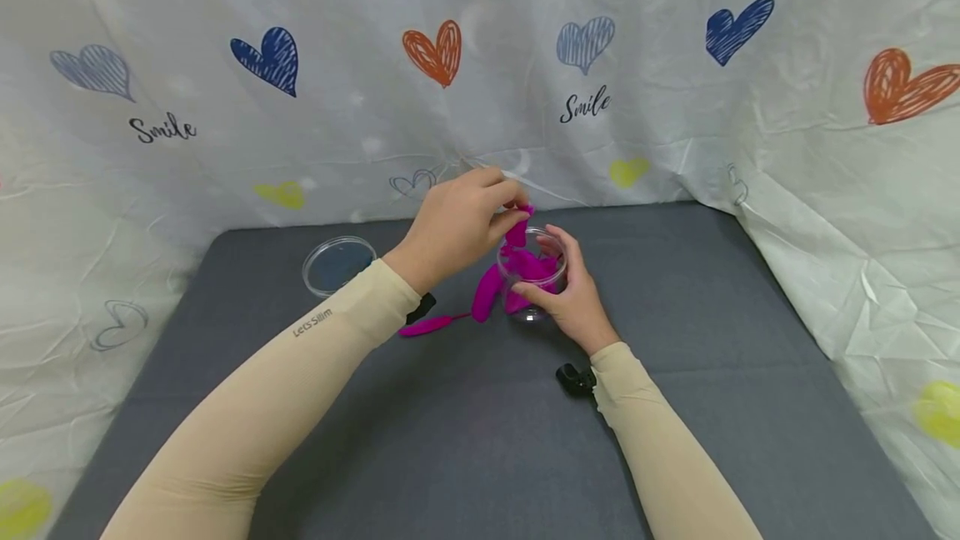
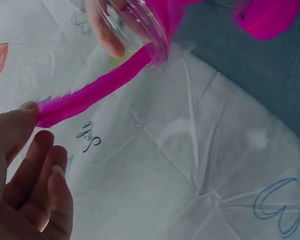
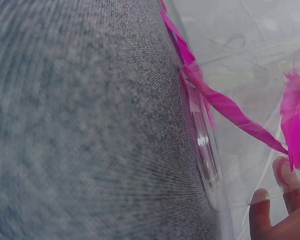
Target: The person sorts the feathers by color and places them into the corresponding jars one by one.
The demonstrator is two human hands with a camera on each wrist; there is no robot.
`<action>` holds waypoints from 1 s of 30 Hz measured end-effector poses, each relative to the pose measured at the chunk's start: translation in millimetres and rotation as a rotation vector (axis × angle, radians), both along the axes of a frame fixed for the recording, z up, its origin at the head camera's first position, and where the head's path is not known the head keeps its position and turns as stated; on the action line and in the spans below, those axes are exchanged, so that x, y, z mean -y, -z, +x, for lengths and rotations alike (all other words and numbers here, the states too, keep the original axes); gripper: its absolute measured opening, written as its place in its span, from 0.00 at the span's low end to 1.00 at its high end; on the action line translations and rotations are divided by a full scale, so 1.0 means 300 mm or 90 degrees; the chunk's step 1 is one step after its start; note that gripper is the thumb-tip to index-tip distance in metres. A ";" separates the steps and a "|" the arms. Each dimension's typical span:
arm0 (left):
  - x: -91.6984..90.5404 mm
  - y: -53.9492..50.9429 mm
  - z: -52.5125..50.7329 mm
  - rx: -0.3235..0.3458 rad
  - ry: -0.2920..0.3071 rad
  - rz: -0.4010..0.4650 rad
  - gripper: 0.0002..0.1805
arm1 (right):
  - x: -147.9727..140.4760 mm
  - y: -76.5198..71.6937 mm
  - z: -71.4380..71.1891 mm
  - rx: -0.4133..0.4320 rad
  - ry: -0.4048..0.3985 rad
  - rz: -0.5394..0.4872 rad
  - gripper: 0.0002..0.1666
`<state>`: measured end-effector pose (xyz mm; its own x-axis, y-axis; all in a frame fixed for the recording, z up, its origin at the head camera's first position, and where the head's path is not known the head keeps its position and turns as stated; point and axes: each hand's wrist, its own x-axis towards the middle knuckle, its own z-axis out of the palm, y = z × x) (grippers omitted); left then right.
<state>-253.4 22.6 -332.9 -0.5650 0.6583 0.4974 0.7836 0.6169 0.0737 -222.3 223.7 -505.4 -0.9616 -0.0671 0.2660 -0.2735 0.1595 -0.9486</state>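
Observation:
In the head view my left hand (image 1: 467, 219) pinches the tip of a magenta feather (image 2: 92, 97) between thumb and finger. The feather's lower end reaches into the mouth of a clear plastic jar (image 1: 531, 315). More magenta feathers (image 1: 531, 267) fill the jar. My right hand (image 1: 576, 298) grips the jar from its right side, thumb in front and fingers behind. Its fingertips also show through the clear wall in the right wrist view, beside a feather (image 3: 295, 120). One broad feather (image 1: 487, 294) lies against the jar's left side.
A slim magenta feather (image 1: 429, 326) lies on the grey table (image 1: 480, 440), left of the jar. Farther left sits a clear round lid (image 1: 337, 265), partly behind my left sleeve (image 1: 322, 348). A white sheet with printed hearts (image 1: 495, 115) hangs at the table's back edge.

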 end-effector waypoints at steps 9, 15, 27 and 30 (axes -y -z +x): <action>0.005 0.054 -0.020 0.037 -0.003 -0.012 0.06 | 0.001 0.007 0.001 -0.006 -0.002 -0.004 0.55; 0.014 0.077 -0.025 0.093 -0.021 -0.015 0.06 | 0.002 0.008 -0.008 -0.010 -0.006 -0.009 0.56; 0.017 0.070 -0.023 0.053 -0.006 0.028 0.09 | 0.005 0.003 -0.006 -0.017 -0.010 -0.013 0.55; 0.015 0.073 -0.023 0.074 -0.003 0.034 0.09 | 0.001 0.006 -0.006 -0.015 -0.010 -0.011 0.55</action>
